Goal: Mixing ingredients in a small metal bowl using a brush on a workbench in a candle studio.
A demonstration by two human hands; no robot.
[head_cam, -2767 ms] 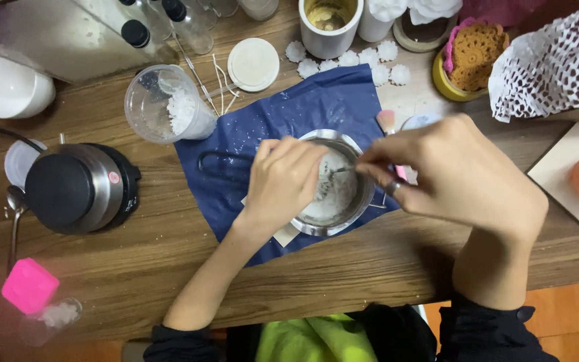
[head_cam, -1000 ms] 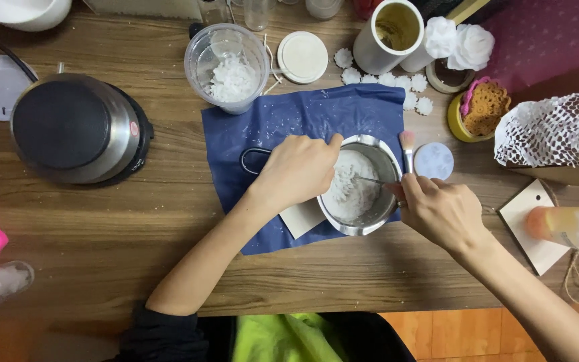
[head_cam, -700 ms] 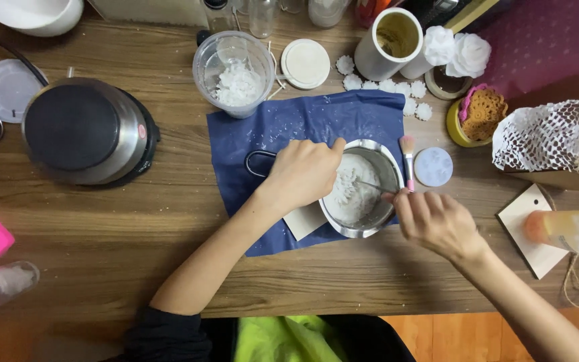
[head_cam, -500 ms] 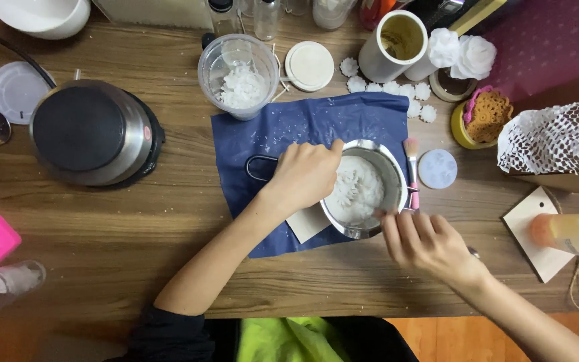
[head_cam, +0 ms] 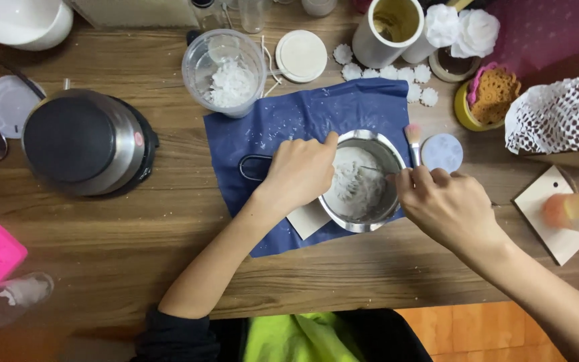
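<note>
Steel pan (head_cam: 362,182) of white flakes is set on blue cloth (head_cam: 283,127), mid-table. Its near rim is gripped by the left hand (head_cam: 301,173), fingers curled. A thin stirrer (head_cam: 376,171) is pinched in the right hand (head_cam: 445,206). Pink brush (head_cam: 413,142) lies just beside.

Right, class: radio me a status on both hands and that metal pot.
Left hand steadying metal pot at its rim. Right hand at pot's right edge, by the small brush. White flakes inside. Nothing blocking.

The light is soft and warm, a bit dim. Small shiny spots sit on the metal pot (head_cam: 363,184). Shadows are faint. The lower right of the frame looks blurry.
</note>
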